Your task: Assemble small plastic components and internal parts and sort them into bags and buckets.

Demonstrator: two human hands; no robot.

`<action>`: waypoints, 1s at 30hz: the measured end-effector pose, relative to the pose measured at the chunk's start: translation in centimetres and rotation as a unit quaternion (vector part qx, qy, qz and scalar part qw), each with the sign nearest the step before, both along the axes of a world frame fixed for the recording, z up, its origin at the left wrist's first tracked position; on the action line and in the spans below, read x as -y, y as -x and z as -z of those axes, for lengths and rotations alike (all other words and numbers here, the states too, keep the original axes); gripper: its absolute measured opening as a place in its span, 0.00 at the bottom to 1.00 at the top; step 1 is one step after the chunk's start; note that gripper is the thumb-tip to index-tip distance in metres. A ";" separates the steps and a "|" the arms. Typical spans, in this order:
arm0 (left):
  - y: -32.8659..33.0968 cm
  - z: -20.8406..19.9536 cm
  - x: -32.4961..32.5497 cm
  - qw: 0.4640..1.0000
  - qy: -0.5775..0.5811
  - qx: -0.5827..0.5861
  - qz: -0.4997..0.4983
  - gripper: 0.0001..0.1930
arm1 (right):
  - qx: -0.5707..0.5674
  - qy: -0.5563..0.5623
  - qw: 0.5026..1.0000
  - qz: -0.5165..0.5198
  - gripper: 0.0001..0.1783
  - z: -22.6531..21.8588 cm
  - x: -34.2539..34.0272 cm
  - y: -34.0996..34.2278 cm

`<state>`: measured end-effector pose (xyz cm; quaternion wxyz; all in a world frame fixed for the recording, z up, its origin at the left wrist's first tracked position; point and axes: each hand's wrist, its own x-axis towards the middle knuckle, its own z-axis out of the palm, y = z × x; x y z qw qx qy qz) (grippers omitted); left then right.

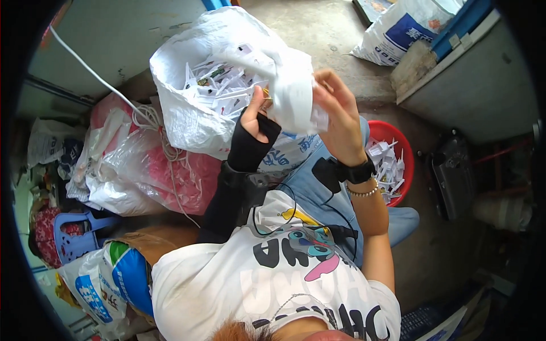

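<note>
Hands were raised in front of the person, both at the white folded sheet [296, 94]. The left hand [257, 116], covered by a black fingerless sleeve, was closed with the thumb up, and it pinched the left edge of the sheet together with a small yellowish piece [266, 92] that was too small to tell. The right hand [340, 116] was on the right side of the sheet; its fingers were curled around that edge, so the sheet hung between the 2 hands, with its lower corner just left of the right palm. How tightly the right fingers pressed could not be seen, because the sheet hid their tips.

Just behind the sheet, on the far side, stood a big white plastic bag [187, 113], open at the top and filled with many small white paper pieces [222, 85]. The sheet was touching or overlapping the bag's mouth; which one, I could not tell. To the right and nearer, beside the person's knee, a red basin [398, 139] held more white folded pieces [389, 167]. On the right wrist were a black watch [357, 170] and a bead bracelet [364, 192]. On the left side lay a pink bag [142, 170] with a white cord [96, 77] over it.
</note>
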<state>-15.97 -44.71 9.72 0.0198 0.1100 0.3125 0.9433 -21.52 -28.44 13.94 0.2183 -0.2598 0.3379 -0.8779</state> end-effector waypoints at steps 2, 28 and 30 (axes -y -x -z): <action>0.1 1.5 0.0 0.991 0.000 0.102 -0.083 0.20 | -0.148 -0.127 0.979 0.055 0.09 2.0 -0.3 -0.4; 2.4 0.4 6.3 0.951 0.156 0.015 -0.268 0.19 | -0.205 -0.224 0.942 0.145 0.08 3.1 4.6 0.4; 2.6 -0.7 6.6 0.951 0.170 -0.050 -0.254 0.19 | -0.264 -0.209 0.922 0.192 0.09 2.9 5.8 0.9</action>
